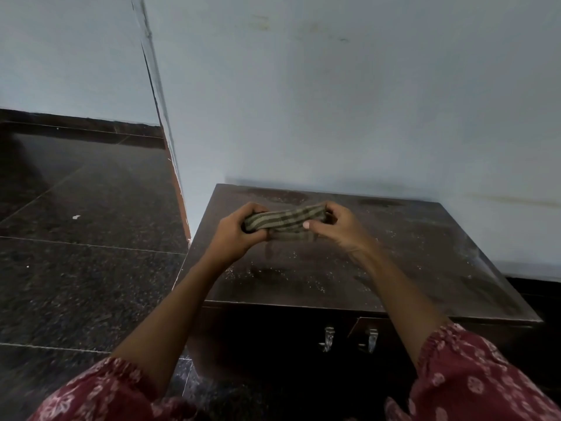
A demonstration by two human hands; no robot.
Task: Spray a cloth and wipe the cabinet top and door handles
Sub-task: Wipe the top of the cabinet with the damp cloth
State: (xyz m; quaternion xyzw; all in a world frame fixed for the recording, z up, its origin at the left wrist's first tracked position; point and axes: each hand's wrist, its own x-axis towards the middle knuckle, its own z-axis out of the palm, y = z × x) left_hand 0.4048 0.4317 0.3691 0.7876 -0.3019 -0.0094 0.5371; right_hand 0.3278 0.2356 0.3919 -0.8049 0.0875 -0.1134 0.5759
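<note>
Striped green cloth (285, 221) stretched above dusty cabinet top (409, 253) | left hand (235, 230) clenched on one end | right hand (337, 227) gripping other end | door handles (327, 338) below, untouched

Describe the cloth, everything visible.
The cloth is a woven fabric in olive green with darker stripes, bunched into a short horizontal roll. It hangs in the air above the dusty cabinet top, not touching it. The left hand grips its left end, the right hand its right end, and a lower fold sags between them. No spray bottle shows.
</note>
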